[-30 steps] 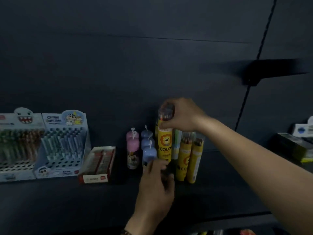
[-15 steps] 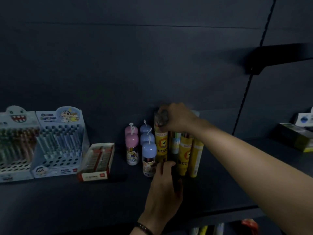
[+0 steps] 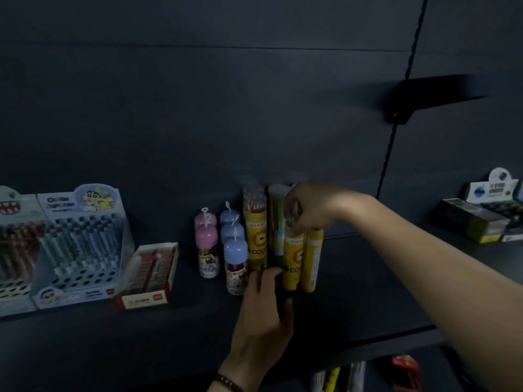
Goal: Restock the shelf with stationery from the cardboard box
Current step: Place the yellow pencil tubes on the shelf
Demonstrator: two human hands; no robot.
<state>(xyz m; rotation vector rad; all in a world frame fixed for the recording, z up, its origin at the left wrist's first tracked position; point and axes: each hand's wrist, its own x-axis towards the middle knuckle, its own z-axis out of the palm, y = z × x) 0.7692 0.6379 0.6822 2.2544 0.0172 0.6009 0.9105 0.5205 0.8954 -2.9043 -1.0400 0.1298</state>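
Head view. Shelf (image 3: 368, 292): partly stocked. Right hand (image 3: 310, 207): fingers curled over the cap of the front yellow tube (image 3: 293, 258), which stands upright on the shelf. Left hand (image 3: 264, 309): at that tube's base; too dark to tell whether it grips anything. Left of the left hand: lion tube (image 3: 254, 239), domed bottles (image 3: 235, 258), pen displays (image 3: 79, 244). Cardboard box: out of view, so remaining stock is unknown. The held tube looks nearly placed.

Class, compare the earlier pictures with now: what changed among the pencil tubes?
The right hand let go of the left lion tube, which now stands free, and moved right to grip the top of the right lion tube. The left hand stays at the tubes' bases; the capped bottles are unmoved.
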